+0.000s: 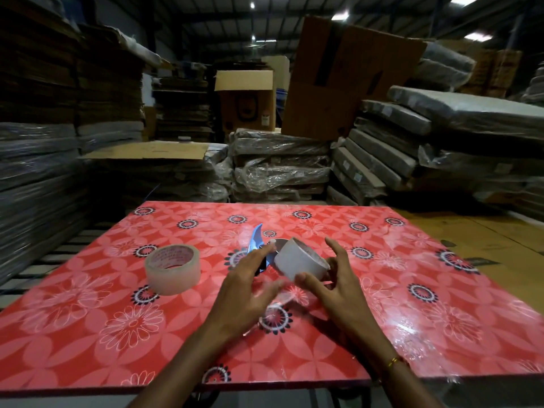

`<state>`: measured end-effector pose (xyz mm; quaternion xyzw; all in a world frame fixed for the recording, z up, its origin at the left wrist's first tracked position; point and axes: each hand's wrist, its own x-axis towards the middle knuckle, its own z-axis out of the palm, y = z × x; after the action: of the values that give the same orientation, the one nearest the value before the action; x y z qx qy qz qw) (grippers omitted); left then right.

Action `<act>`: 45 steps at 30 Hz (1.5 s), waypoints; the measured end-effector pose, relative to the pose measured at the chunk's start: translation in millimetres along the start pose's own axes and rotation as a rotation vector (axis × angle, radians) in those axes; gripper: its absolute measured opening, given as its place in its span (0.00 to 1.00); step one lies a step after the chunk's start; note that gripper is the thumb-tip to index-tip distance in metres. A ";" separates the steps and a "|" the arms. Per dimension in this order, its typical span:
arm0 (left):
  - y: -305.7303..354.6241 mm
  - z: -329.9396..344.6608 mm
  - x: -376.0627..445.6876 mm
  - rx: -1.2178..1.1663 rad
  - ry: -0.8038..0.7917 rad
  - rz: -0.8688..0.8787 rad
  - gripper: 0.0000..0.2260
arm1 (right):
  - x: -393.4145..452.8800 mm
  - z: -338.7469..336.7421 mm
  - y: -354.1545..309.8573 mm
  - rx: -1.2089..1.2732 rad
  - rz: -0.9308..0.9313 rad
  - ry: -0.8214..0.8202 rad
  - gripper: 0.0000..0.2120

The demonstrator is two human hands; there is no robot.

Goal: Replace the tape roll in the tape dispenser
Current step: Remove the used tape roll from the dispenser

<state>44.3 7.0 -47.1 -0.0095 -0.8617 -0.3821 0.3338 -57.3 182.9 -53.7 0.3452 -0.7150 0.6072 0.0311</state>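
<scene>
A full roll of tan packing tape (173, 267) stands on the red flowered table (88, 334), left of my hands. My right hand (332, 285) holds an empty white cardboard core (300, 262) tilted above the table, thumb under it and fingers behind. My left hand (250, 285) hovers just left of the core with fingers spread, blurred by motion, holding nothing. The tape dispenser (256, 242), blue with a dark part, lies on the table behind my left fingers and is mostly hidden by them.
Plastic-wrapped flat packs (279, 169) and cardboard boxes (247, 98) are stacked beyond the table's far edge and along both sides. A cardboard-covered floor (471, 237) shows at the right. The table's near edge lies close under my forearms.
</scene>
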 end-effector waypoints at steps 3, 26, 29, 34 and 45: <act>6.0 4.7 -5.6 -0.241 -0.072 -0.106 0.30 | -1.8 2.4 -3.0 -0.024 -0.034 -0.013 0.37; -4.1 -0.6 -18.5 -0.288 -0.097 -0.192 0.41 | -29.4 27.1 -24.3 -0.446 -0.306 -0.123 0.37; 2.1 -3.6 -21.1 -0.326 -0.081 -0.188 0.38 | -29.3 26.6 -22.9 -0.412 -0.321 -0.106 0.36; 11.5 -8.2 -23.3 -0.421 -0.034 -0.214 0.36 | -31.4 23.6 -27.5 -0.221 -0.262 -0.026 0.33; 12.3 -11.0 -21.5 -0.593 -0.018 -0.345 0.20 | -33.0 23.7 -19.9 -0.286 -0.228 -0.050 0.33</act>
<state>70.6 13.5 -46.2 0.0363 -0.7049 -0.6666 0.2396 -12.8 176.3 -58.3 0.4309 -0.7508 0.4833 0.1307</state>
